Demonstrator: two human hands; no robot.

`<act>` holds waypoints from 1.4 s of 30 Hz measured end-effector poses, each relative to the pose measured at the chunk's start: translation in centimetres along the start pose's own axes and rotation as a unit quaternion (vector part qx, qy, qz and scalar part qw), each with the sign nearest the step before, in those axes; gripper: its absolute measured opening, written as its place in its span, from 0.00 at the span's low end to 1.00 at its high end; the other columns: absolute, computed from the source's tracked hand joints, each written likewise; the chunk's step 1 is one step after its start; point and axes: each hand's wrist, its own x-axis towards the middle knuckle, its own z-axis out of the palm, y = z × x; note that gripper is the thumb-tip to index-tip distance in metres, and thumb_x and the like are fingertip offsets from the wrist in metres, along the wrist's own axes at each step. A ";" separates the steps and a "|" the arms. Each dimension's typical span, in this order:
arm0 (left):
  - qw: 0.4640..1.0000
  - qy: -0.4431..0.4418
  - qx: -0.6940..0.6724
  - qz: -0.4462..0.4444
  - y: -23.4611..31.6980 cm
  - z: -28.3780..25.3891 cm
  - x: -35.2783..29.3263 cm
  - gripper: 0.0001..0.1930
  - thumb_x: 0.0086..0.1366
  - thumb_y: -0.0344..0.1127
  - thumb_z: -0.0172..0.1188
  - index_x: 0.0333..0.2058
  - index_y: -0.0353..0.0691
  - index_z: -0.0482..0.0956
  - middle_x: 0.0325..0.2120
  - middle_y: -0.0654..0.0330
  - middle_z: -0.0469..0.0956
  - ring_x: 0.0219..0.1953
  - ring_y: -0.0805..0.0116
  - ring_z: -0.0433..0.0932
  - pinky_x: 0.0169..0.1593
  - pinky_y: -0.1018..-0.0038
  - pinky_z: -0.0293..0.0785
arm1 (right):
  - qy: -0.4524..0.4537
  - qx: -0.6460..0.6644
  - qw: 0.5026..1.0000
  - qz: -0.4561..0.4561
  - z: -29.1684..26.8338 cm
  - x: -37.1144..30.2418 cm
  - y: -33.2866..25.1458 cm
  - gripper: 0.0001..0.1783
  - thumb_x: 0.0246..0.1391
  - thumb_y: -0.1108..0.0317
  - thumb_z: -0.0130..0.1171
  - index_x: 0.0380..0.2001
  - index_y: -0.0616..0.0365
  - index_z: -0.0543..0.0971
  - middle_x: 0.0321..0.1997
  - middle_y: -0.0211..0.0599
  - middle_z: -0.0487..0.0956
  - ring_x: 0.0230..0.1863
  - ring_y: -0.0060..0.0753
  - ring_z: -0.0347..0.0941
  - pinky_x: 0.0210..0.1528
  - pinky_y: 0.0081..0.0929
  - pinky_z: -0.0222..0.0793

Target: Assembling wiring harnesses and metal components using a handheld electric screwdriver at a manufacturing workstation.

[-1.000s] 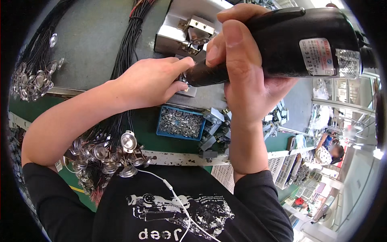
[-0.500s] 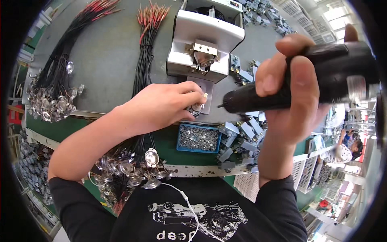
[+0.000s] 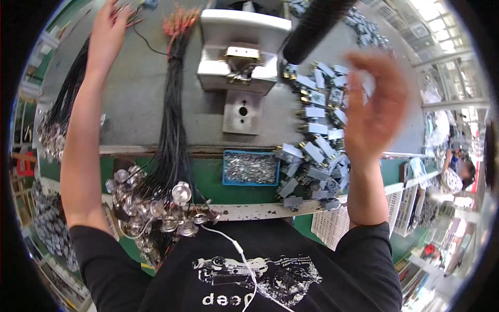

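At the upper left edge my left hand (image 3: 107, 34) reaches over the red wire tips of a bundle, its thumb and finger apart. Beside it a black wire (image 3: 148, 44) runs toward a small grey-blue block (image 3: 150, 3). My right hand (image 3: 377, 99), smeared by motion, is raised above the grey blocks (image 3: 315, 113) with its fingers curved apart and nothing seen in them. A black power screwdriver (image 3: 317, 31) is at the top, away from that hand. The metal plate (image 3: 243, 125) in front of the white machine (image 3: 244, 31) has a round hole and no part on it.
A blue tray (image 3: 225, 169) of small metal pieces sits at the table's front edge. Left of it lies a bundle of black wires (image 3: 174, 104) with round metal discs (image 3: 181, 193) hanging over the edge. Another wire bundle (image 3: 67, 88) is at far left. A person (image 3: 452, 179) is at far right.
My left hand has left the plate and swung up to the far left. The right hand has let go of the screwdriver, which has moved up and left. The machine and blocks appear shifted in view.
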 end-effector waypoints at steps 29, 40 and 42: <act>0.776 -0.579 0.179 0.174 15.8 2.2 -12.4 0.06 0.62 0.34 0.63 0.35 0.41 0.86 0.37 0.56 0.81 0.42 0.52 0.82 0.47 0.60 0.79 | -0.112 0.605 0.581 0.533 4.8 -3.6 -5.0 0.21 0.75 0.59 0.43 0.63 0.58 0.64 0.56 0.52 0.78 0.53 0.50 0.80 0.52 0.49 0.81; 0.804 -0.589 0.005 0.084 16.5 0.5 -8.8 0.07 0.69 0.37 0.59 0.38 0.39 0.78 0.33 0.54 0.82 0.40 0.51 0.81 0.45 0.58 0.75 | -0.227 0.590 0.606 0.483 2.8 -2.9 -6.6 0.25 0.77 0.55 0.40 0.70 0.53 0.59 0.56 0.53 0.77 0.54 0.50 0.81 0.52 0.51 0.82; 0.810 -0.585 -0.029 -0.026 16.8 0.2 -9.0 0.07 0.69 0.37 0.59 0.38 0.39 0.78 0.31 0.55 0.82 0.40 0.51 0.81 0.45 0.60 0.76 | -0.222 0.580 0.612 0.489 2.7 -3.0 -6.7 0.27 0.76 0.55 0.46 0.70 0.54 0.59 0.56 0.52 0.77 0.55 0.49 0.80 0.53 0.51 0.82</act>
